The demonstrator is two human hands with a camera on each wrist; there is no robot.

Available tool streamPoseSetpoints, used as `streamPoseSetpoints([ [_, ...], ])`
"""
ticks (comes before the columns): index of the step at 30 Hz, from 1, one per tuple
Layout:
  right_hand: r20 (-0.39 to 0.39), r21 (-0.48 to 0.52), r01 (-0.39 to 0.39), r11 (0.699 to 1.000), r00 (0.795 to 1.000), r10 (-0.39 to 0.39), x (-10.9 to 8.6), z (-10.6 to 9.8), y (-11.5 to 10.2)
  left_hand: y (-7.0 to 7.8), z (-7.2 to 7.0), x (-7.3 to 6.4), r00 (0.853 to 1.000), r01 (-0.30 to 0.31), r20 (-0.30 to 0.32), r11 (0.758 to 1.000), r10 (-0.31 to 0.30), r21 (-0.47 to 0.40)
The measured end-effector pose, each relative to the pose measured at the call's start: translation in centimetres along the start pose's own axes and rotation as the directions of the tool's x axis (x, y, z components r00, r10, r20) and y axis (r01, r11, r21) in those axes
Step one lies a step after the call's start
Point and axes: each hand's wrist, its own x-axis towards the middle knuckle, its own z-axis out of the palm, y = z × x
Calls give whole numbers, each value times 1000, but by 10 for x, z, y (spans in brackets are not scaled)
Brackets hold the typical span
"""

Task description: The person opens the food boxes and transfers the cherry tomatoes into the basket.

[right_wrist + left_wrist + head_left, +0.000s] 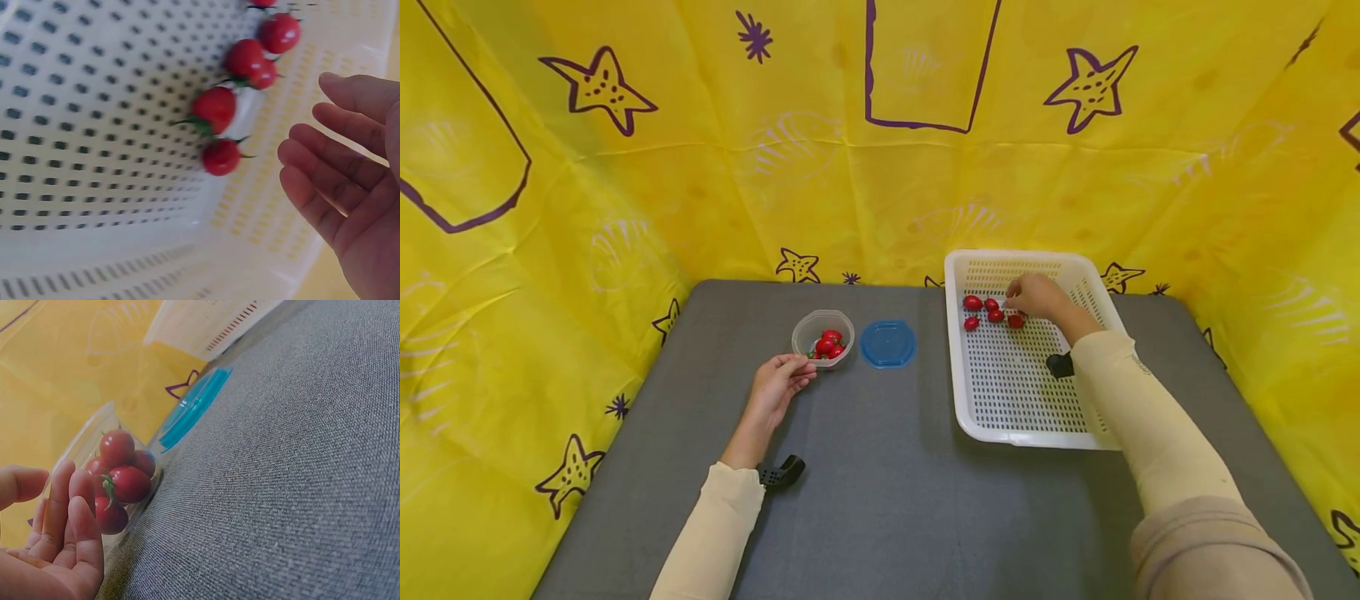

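Note:
My left hand (777, 387) is at the near-left rim of a small clear plastic container (805, 325), the rim pinched between thumb and fingers. Several cherry tomatoes (829, 343) lie inside it, one showing a green stem (107, 487) in the left wrist view. My right hand (1039, 296) reaches into a white perforated basket (1022, 400). Its fingers (312, 200) are loosely bent with nothing between them, beside more cherry tomatoes (214, 109) with green leaves. These lie at the basket's far end.
A blue lid (887, 344) lies flat on the grey tabletop (865, 483), between the container and the basket. Yellow patterned cloth (880, 192) hangs behind the table and along both sides. A black camera mount sits on each wrist.

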Motion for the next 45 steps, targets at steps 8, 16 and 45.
streamPoseSetpoints([
  [8, -30, 16, 16, 1000, 999, -15, 7, -22, -24, 0, -1, 0, 1000, -1, 2, 1000, 1, 3],
  [16, -67, -14, 104, 994, 992, -105, 16, -36, -61, 0, 0, 1, 1000, 3, -16, 1000, -3, 4],
  [45, 34, -115, 340, 934, 941, -338, 47, -6, -179, 2, 0, -2, 1000, 4, 2, 1000, -4, 15],
])
